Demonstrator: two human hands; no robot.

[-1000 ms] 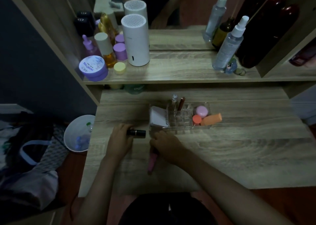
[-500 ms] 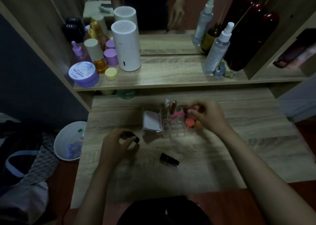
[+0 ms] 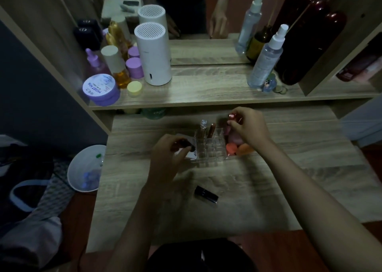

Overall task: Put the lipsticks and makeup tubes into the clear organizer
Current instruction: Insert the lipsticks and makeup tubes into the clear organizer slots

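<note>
The right hand [image 3: 247, 127] pinches a pink tube [image 3: 232, 116] over the clear organizer [image 3: 208, 147]; the left hand [image 3: 167, 149] grips a dark lipstick [image 3: 186, 144] — seemingly. Crowding hands could topple the standing tubes — light is poor.

Dim, murky light, soft motion blur, wide-angle bending at edges, grainy shadows

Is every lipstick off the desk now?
No, a black lipstick lies on the desk, in front of the organizer.

The wooden desk [image 3: 289, 168] carries a clear organizer [image 3: 208, 147] and, seemingly, a dark lipstick [image 3: 206, 194].
</note>
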